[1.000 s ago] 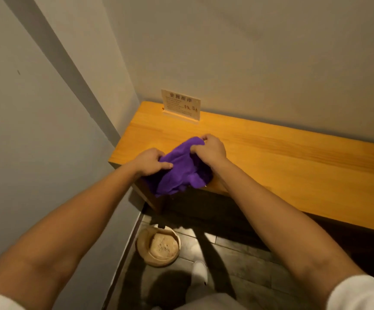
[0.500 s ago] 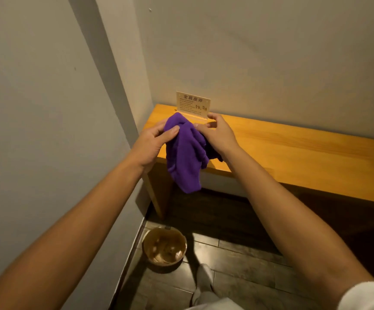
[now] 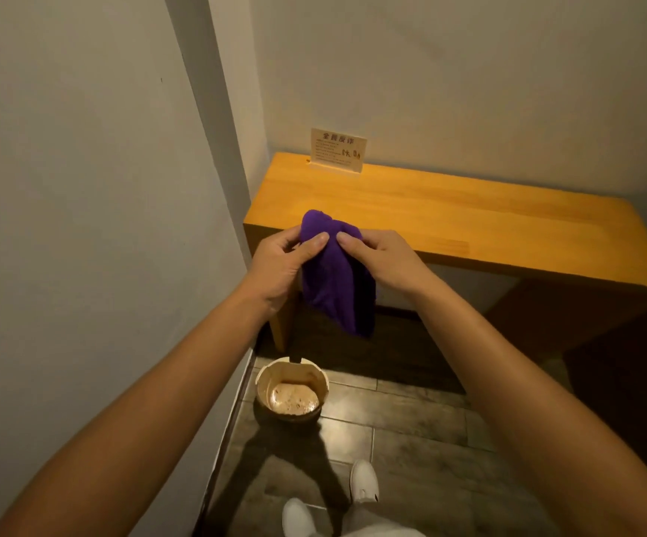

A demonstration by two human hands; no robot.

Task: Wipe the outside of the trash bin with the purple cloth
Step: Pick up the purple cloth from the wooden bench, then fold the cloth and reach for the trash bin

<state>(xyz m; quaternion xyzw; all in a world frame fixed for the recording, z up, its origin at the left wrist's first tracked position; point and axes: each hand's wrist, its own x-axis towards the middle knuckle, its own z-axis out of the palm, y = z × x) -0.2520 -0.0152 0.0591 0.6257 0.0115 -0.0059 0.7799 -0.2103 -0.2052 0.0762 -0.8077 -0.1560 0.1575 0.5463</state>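
The purple cloth [image 3: 333, 273] hangs bunched in the air in front of the table's near left corner. My left hand [image 3: 281, 261] pinches its upper left part and my right hand [image 3: 378, 257] pinches its upper right part, thumbs almost touching. Below, on the floor by the left wall, stands the small round trash bin [image 3: 292, 389], tan-rimmed and open-topped, with pale contents inside. The cloth's lower end hangs well above the bin and does not touch it.
A wooden table [image 3: 469, 222] runs along the back wall with a small sign card [image 3: 338, 150] at its far left. A wall [image 3: 101, 226] closes the left side. Dark tiled floor [image 3: 411, 439] lies below, with my white shoes [image 3: 364, 480] near the bottom edge.
Both hands have lifted the cloth off the table and drawn it back toward me and lower, clear of the sign. The view has tilted down, so the bin sits nearer the middle.
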